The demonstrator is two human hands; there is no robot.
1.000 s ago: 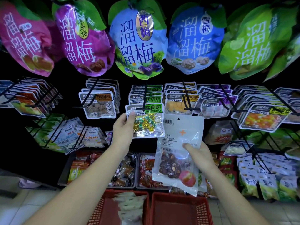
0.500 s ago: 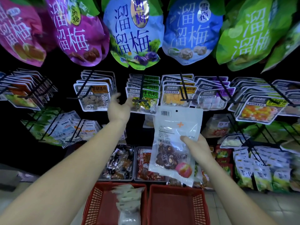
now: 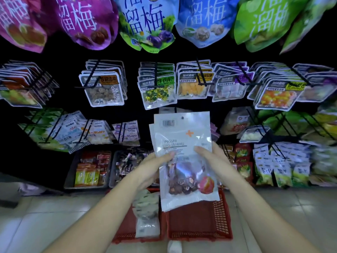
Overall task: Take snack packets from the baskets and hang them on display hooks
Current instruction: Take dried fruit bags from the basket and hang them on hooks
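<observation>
Pinching a fruit packet (image 3: 184, 143), left hand (image 3: 151, 170) and right hand (image 3: 215, 161) hover over a packet-filled basket (image 3: 125, 227).

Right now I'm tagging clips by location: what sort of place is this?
Probably a shop's snack aisle: packets hang on display hooks, large bags hang above, red baskets sit below.

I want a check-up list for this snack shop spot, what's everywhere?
Surface: tiled floor, two red baskets standing on it.
Job's things: clear packet of dark fruit held up before the display hooks; spare packets in the left basket.
Clutter: small white thing below the baskets, unclear.
Grippers: left hand and right hand both grip the clear packet, thumbs in front.
Cables: nothing seen.
Surroundings: big snack bags hang above; snack trays sit low.
</observation>
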